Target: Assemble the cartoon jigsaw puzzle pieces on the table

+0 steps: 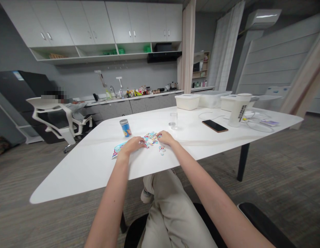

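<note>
both hands (133,144) (165,137) flat on table, puzzle pieces (151,138) between them

I see dark lettering running down the side of the tall white cup (239,111) on my right, but it is too small for me to read. The blue can (126,128) in front of me carries a colourful printed label, also illegible. No other writing here can be read.
</note>
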Available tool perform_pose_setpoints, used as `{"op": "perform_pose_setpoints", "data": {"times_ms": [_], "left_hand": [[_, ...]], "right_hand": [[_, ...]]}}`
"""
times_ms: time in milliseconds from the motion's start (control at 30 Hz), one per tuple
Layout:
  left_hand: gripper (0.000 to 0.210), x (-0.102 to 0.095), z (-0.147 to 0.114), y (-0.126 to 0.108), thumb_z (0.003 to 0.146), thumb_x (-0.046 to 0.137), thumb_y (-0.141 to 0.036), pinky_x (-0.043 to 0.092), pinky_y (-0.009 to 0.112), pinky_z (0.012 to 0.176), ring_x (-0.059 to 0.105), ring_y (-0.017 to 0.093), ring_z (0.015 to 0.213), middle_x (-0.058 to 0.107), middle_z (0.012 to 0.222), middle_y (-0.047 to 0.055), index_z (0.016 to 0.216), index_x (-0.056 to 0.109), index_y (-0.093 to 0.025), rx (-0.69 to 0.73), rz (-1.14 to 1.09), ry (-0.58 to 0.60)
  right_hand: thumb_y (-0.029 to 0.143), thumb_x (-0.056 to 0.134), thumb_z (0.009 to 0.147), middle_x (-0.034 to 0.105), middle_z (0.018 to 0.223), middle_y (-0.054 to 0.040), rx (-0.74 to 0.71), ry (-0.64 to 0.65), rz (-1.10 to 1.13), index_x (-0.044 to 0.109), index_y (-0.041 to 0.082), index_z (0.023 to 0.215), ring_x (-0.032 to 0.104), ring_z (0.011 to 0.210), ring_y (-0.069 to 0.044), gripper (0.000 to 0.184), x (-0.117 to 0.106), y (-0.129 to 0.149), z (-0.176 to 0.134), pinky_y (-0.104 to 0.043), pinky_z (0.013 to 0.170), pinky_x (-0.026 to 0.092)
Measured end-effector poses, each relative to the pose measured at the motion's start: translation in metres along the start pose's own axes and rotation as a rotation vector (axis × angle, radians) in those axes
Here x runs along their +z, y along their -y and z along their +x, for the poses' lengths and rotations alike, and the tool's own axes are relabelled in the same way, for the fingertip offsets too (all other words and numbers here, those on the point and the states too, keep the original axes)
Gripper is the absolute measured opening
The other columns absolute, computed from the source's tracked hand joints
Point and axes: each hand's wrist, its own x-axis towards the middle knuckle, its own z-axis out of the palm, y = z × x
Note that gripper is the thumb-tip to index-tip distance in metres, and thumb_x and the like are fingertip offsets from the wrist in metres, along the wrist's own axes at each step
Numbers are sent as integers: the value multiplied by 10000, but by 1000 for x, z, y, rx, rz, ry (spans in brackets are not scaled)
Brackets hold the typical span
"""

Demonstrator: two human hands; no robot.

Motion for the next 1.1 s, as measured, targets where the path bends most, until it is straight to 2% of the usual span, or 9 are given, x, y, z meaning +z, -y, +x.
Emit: {"op": "perform_pose_setpoints", "data": {"times_ms": [133,233,367,567,733,933,1100], "left_hand": [[215,4,4,-6,867,567,-269,480,279,892,680,222,988,747,1065,88,985,726,-183,19,17,-4],[220,7,6,-10,875,550,-250,481,298,895,677,234,993,743,1065,101,993,719,-172,20,38,-23],[218,10,7,-17,898,525,-253,480,303,891,670,231,995,733,1071,94,1009,698,-180,25,66,-51],[193,12,7,-25,899,527,-247,481,311,872,669,232,968,713,1071,99,1007,668,-171,26,102,-70],[177,14,7,-26,898,528,-232,474,302,863,664,223,974,706,1077,90,1016,646,-176,24,109,-72],[182,15,8,-24,892,530,-237,470,301,872,655,219,992,703,1081,84,1029,639,-185,19,102,-70],[189,15,8,-22,888,524,-241,472,308,859,655,222,969,706,1051,85,1023,643,-185,5,96,-75]], "right_hand": [[172,640,808,668,1277,-59,-118,0,-1,763,219,1033,600,1196,-209,260,0,5,-1,-285,1044,413],[138,633,819,730,1157,-10,-176,29,4,775,257,977,638,1132,-170,243,2,8,-1,-240,1000,431],[147,652,825,761,1036,-20,-180,19,1,779,243,902,669,1043,-183,177,4,8,1,-261,952,449],[123,667,802,760,964,-17,-155,-18,35,755,226,921,675,916,-154,180,3,8,1,-240,859,466],[131,594,846,742,949,-26,-53,-112,74,720,203,980,654,897,-150,198,0,6,3,-253,849,465],[106,527,840,734,978,-46,175,-229,97,682,208,1047,663,912,-171,278,-4,-9,10,-276,842,478],[106,528,801,736,1030,-83,334,-272,84,721,198,986,678,980,-208,283,-10,-23,13,-289,848,492]]}}
